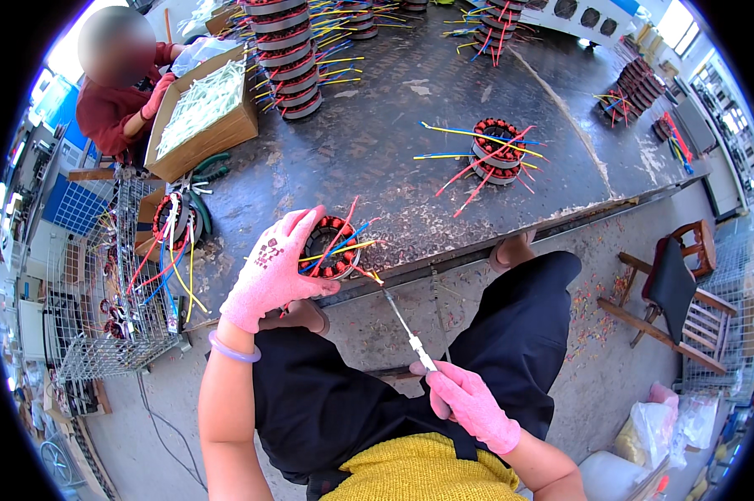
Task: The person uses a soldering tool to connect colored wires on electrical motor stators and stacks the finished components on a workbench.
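Note:
My left hand (273,265), in a pink glove, is closed around the side of a motor stator (340,269) at the table's near edge. This ring has red windings, with red, blue and yellow wires sticking out to the right. My right hand (473,407), also gloved in pink, grips a thin tool (421,352) with a white handle and a slender metal shaft. The shaft slants up and left, its tip close to the end of a wire from the stator. Whether tip and wire touch is too small to tell.
Two stacked stators (498,171) stand farther right on the dark table (377,159); a tall stator stack (289,63) rises behind. A carton (218,138) of white tubes and green-handled pliers (210,169) lie left. Beside a wire basket (114,359), another person (118,108) works. A chair (671,280) stands right.

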### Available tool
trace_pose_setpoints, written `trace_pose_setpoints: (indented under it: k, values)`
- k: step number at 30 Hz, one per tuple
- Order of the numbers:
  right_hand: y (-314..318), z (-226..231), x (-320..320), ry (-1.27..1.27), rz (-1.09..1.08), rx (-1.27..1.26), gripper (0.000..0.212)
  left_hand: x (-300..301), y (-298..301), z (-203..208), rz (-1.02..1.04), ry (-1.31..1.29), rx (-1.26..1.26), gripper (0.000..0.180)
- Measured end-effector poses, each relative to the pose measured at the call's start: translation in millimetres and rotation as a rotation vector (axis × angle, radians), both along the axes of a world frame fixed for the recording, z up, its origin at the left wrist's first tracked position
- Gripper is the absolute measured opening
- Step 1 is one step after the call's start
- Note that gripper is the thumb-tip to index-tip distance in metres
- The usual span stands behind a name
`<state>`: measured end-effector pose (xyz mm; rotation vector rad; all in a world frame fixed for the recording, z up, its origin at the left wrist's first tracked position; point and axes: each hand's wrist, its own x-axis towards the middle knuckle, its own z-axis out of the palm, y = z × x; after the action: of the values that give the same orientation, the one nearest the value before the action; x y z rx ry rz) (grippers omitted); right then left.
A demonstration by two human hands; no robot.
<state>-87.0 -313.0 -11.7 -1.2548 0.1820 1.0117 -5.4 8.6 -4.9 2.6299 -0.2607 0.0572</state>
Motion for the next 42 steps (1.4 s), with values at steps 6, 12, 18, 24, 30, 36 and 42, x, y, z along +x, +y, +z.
trace_pose_setpoints:
  k: [6, 12, 18, 24, 30, 36, 42]
  values:
    - [-1, 3, 1, 0.005, 0.006, -0.003, 0.040, 1, 0, 0, 0.000, 0.000, -0.008, 0.100]
    - [-4, 1, 1, 0.055, 0.001, 0.029, 0.039, 1, 0, -2, -0.006, -0.015, 0.010, 0.100]
    - [-3, 1, 1, 0.035, 0.009, 0.026, 0.039, 1, 2, -3, -0.004, -0.004, -0.017, 0.100]
    - [-5, -1, 0, 0.009, 0.029, 0.031, 0.039, 1, 1, -2, 0.000, -0.009, -0.003, 0.100]
    - [-3, 0, 1, 0.041, 0.003, 0.048, 0.039, 1, -2, 3, 0.003, 0.026, -0.034, 0.101]
    - [-4, 0, 1, 0.026, 0.011, 0.030, 0.038, 1, -1, 1, 0.008, 0.034, -0.022, 0.101]
    - [-5, -7, -1, 0.006, 0.025, 0.022, 0.039, 1, 0, -1, 0.000, 0.025, -0.024, 0.101]
